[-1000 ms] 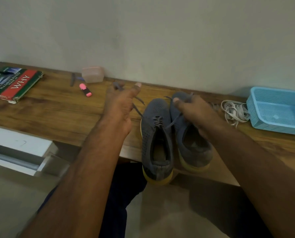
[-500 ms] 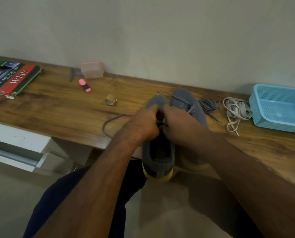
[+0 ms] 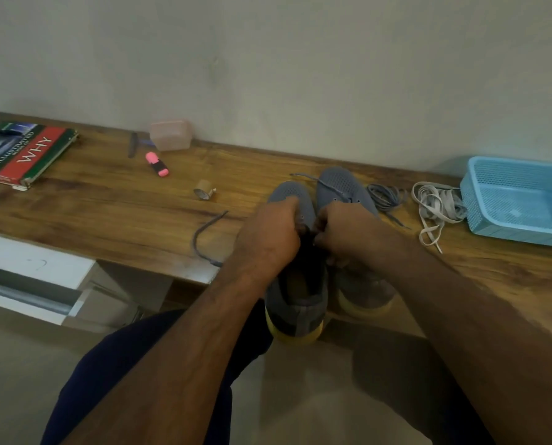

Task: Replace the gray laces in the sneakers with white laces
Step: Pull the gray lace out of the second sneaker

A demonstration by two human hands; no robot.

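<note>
step: unlacing left sneaker (image 3: 295, 252) | left hand (image 3: 268, 236), right hand (image 3: 348, 234): curled, pinching gray lace (image 3: 204, 239) at eyelets | tip: pull rows loose evenly | white laces (image 3: 435, 207) at 2 o'clock on counter (image 3: 107, 213)

Left of your small tape roll (image 3: 205, 193): a pink highlighter (image 3: 157, 164), a translucent pink plastic box (image 3: 170, 135), a red-and-green hardcover book (image 3: 20, 153); far right, a light-blue plastic mesh basket (image 3: 522, 200).

Two gray sneakers (image 3: 342, 187) stood side by side on the bench; gray laces (image 3: 384, 198) and white laces (image 3: 435, 205) lay bundled just right.
</note>
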